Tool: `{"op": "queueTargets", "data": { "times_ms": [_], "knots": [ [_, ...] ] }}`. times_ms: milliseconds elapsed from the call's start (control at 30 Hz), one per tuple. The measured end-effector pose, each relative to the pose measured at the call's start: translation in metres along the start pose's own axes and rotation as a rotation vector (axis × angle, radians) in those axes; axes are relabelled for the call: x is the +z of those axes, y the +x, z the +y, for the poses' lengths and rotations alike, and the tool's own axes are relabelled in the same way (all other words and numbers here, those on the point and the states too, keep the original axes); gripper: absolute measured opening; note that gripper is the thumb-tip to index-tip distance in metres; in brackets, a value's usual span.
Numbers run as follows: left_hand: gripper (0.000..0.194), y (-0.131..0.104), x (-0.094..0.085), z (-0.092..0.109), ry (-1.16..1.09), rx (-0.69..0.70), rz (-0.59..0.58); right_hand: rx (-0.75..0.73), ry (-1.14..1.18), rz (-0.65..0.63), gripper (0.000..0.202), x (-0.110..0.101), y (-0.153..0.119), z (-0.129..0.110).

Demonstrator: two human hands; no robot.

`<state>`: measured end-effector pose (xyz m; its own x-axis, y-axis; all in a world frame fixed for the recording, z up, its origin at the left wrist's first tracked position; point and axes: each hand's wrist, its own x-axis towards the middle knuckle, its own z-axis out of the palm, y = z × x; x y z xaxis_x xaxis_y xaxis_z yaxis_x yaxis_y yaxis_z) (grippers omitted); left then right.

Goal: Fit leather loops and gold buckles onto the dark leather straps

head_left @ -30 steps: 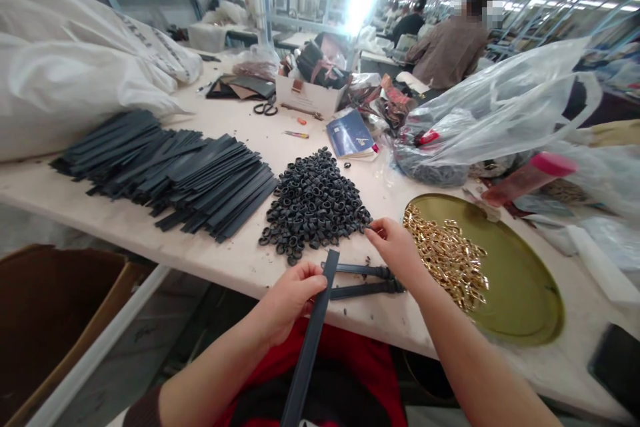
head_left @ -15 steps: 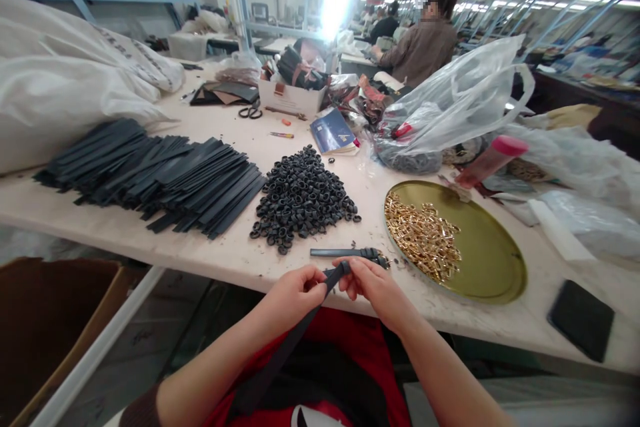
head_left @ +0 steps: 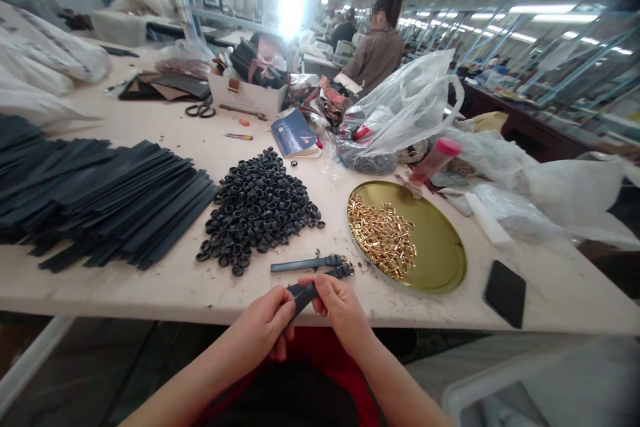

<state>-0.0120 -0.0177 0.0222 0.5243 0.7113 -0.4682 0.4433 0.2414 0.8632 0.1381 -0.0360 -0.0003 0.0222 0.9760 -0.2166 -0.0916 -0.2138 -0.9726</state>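
Note:
A dark strap point(head_left: 303, 300) is stretched between my two hands, just over the table's front edge. My left hand point(head_left: 270, 321) is closed around it, thumb on top. My right hand point(head_left: 336, 303) pinches its other end; the fingertips partly hide that end. Right behind my hands lie a few dark straps point(head_left: 295, 267) with gold buckles at their right ends. Farther back is a heap of small dark loops point(head_left: 260, 203). To the right, gold buckles point(head_left: 385, 237) are piled on the left part of a round gold tray point(head_left: 443, 250).
Many flat dark strips point(head_left: 120, 200) are stacked at left. A black phone point(head_left: 505, 293) lies right of the tray. Behind are scissors point(head_left: 200, 109), a blue booklet point(head_left: 295, 133), a filled box point(head_left: 245, 95), a clear plastic bag point(head_left: 395, 113) and a pink-capped tube point(head_left: 435, 161). A person point(head_left: 375, 50) works beyond.
My view has turned to the right, so the table's things appear farther left. The strap's long tail, which hung over my lap, no longer shows. Both hands still hold the strap.

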Motion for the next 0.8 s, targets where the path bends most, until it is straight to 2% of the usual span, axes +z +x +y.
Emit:
{"op": "queueTargets", "data": {
  "times_ms": [133,200,300,400,433,533,600,667,733,767,800],
  "knots": [
    [0.026,0.009,0.003,-0.01,0.166,0.109,0.23,0.016,0.133,0.111,0.044,0.011,-0.001,0.01],
    [0.026,0.014,0.004,-0.01,0.191,0.126,0.248,0.0,0.146,0.154,0.046,0.014,0.001,0.015],
    [0.025,0.019,0.002,-0.005,0.189,0.108,0.234,-0.055,0.028,0.201,0.038,0.011,0.005,0.015],
    [0.023,0.022,0.001,0.0,0.12,0.104,0.259,-0.065,0.006,0.18,0.028,0.005,0.011,0.011],
    [0.026,0.023,0.0,0.0,0.074,0.091,0.233,-0.045,0.036,0.154,0.027,0.003,0.013,0.01],
    [0.056,0.025,-0.001,-0.005,-0.095,-0.016,0.03,0.034,0.147,0.109,0.028,0.001,0.017,0.008],
    [0.064,0.028,-0.003,-0.008,-0.152,-0.052,-0.032,0.065,0.17,0.057,0.029,0.001,0.016,0.006],
    [0.059,0.031,-0.007,-0.006,-0.142,-0.011,0.03,0.055,0.098,-0.068,0.029,-0.002,0.015,0.002],
    [0.049,0.034,-0.013,-0.001,-0.106,0.063,0.121,-0.026,-0.112,-0.141,0.028,-0.015,0.02,-0.006],
    [0.044,0.035,-0.016,0.002,-0.091,0.082,0.156,-0.083,-0.266,-0.113,0.028,-0.028,0.025,-0.012],
    [0.039,0.036,-0.019,0.005,-0.079,0.086,0.183,-0.152,-0.458,-0.03,0.026,-0.044,0.033,-0.018]
  ]
}}
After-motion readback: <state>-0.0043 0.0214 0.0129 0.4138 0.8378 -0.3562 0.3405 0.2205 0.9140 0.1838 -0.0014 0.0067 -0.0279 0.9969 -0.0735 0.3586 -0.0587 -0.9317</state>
